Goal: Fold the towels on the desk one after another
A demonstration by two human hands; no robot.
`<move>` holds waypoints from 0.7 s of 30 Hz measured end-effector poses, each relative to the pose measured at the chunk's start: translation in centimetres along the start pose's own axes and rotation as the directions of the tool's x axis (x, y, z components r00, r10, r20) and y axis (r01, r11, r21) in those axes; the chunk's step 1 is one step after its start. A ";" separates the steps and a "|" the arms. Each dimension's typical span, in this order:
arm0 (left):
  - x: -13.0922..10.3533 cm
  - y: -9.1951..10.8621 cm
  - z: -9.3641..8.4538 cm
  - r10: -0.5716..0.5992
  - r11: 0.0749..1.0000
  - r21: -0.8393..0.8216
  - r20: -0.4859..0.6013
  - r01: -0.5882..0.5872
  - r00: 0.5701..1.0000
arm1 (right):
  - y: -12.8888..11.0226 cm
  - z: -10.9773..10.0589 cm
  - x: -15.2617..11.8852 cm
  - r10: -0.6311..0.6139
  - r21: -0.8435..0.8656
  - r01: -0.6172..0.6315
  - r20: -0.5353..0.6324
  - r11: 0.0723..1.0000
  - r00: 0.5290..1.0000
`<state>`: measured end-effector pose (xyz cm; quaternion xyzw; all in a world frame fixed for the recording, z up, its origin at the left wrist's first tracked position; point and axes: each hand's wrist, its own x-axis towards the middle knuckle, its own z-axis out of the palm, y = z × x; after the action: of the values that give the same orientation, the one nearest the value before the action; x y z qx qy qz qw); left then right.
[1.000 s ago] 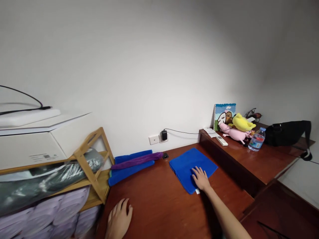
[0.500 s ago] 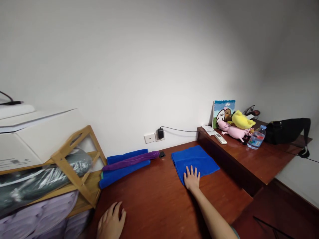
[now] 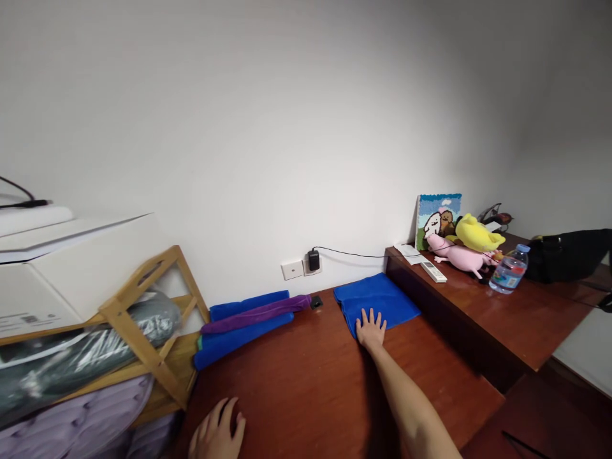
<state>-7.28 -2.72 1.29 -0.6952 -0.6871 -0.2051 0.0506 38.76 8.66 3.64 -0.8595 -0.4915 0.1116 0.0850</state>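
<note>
A folded blue cloth (image 3: 394,299) lies flat on the reddish-brown wooden desk (image 3: 306,376), near the raised section on the right. My right hand (image 3: 371,329) rests on its near left corner, palm down with the fingers spread. At the desk's near left edge is my left hand (image 3: 218,431), open, fingers apart and slightly curved, holding nothing. Along the wall to the left lie rolled or folded blue cloths (image 3: 243,339) with a purple cloth (image 3: 258,313) between them. A bit of green shows at their left end.
A wooden rack (image 3: 157,319) with a white box (image 3: 71,274) on top borders the desk's left. The raised section on the right bears a remote (image 3: 433,272), plush toys (image 3: 461,256), a water bottle (image 3: 510,271) and a black bag (image 3: 564,255). A charger (image 3: 313,260) trails a thin cable.
My right hand has pushed the blue cloth a little away, closer to the raised section. The view has shifted slightly to the left. My left hand stays about where it was.
</note>
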 end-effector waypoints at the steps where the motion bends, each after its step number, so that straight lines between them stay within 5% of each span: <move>1: 0.0 0.0 0.0 -0.004 1.000 -0.004 0.001 0.004 1.000 | 0.1 0.2 -0.1 0.013 -0.003 -0.013 0.000 1.000 1.000; 14: -0.2 0.1 -0.1 -0.008 1.000 0.013 0.033 0.008 0.999 | 0.2 -0.7 1.1 -0.008 -0.009 0.009 0.048 1.000 0.999; 21: -0.3 0.4 -0.2 0.000 1.000 0.030 0.030 -0.001 1.000 | 1.4 -1.3 -0.6 -0.047 -0.014 0.048 0.057 0.999 0.997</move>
<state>-6.92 -3.11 1.45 -0.6975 -0.6907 -0.1842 0.0507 39.94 7.39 4.62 -0.8446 -0.5150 0.1301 0.0671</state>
